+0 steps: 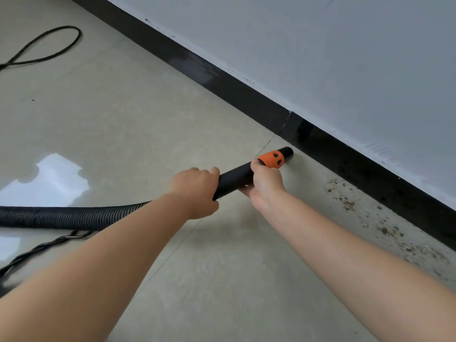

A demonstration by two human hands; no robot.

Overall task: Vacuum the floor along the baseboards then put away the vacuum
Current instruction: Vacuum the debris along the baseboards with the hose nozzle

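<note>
Beside the baseboard (246, 95), both hands grip the nozzle (237, 178).

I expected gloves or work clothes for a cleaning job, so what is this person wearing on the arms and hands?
Nothing that shows. Both forearms are bare as far up as the picture reaches, so any sleeves end out of view. The left hand and right hand have no gloves, and no watch, bracelet or ring is visible.

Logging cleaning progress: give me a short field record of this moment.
tool: black vacuum tube with orange collar
left hand: grips tube rear
right hand: grips tube beside collar
nozzle tip: near black baseboard
hose: black ribbed hose trailing left
debris: brown crumbs on beige floor, right of nozzle, not yet vacuumed
</note>
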